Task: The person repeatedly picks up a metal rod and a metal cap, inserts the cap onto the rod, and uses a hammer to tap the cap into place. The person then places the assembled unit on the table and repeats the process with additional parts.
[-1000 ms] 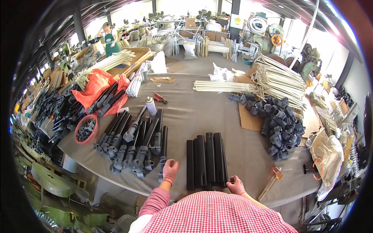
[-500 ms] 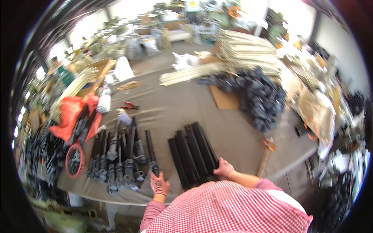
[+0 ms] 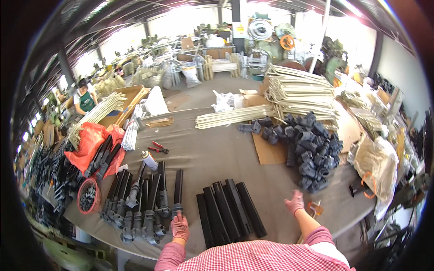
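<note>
My left hand (image 3: 180,228), in a thin glove, rests its outstretched fingers on the grey fitting at the near end of a black tube (image 3: 179,186). That tube lies at the right side of several black tubes with grey fittings (image 3: 148,219). My right hand (image 3: 294,202), also gloved, is open with nothing in it, above the table near a heap of dark grey plastic fittings (image 3: 312,151). A hammer (image 3: 315,208) with an amber head lies beside it, its handle partly behind my forearm. Between my hands lie several bare black tubes (image 3: 228,212), side by side.
A spray can (image 3: 149,161) and red-handled pliers (image 3: 158,147) lie beyond the tubes. A red basket (image 3: 89,195) of small parts hangs at the left edge, near an orange bag (image 3: 92,142). Cream rods (image 3: 233,116) and stacked bent frames (image 3: 300,92) lie at the back.
My right hand has left the bare black tubes and moved right, near the grey fittings. My left hand stays at the end of its tube. The view has tilted up and sharpened.
</note>
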Tool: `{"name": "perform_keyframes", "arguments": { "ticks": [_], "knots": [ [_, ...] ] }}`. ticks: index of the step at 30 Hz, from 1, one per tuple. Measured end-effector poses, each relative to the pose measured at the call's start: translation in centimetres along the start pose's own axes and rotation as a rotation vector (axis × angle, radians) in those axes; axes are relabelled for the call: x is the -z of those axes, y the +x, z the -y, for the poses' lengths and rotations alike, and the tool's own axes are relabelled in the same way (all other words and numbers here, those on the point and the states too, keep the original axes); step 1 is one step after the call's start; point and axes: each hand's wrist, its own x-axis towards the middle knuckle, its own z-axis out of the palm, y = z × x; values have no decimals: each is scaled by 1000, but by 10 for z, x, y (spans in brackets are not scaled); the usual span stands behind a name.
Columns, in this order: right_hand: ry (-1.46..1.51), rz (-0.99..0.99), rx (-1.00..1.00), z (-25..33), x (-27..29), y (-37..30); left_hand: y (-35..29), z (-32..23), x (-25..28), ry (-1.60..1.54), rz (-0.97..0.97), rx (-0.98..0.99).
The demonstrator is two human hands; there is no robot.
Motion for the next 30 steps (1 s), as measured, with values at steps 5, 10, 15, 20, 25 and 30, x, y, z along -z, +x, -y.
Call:
{"name": "perform_keyframes", "arguments": {
  "ticks": [5,10,15,20,25,30],
  "knots": [
    [-194,-207,-234,-33,29,82,11,-5,30,-4,45,-125],
    [-262,-67,-244,-36,30,105,49,19,40,-170,254,242],
    [-70,-29,-152,-23,25,99,59,-24,57,-455,-87,64],
    [214,-79,45,26,3,11,30,-124,120,-1709,180,-10],
    [566,485,571,108,-22,-129,6,-159,149,-2518,1209,262],
    [484,360,395,106,-48,-154,-20,-110,138,-2691,891,367]
  ]
}}
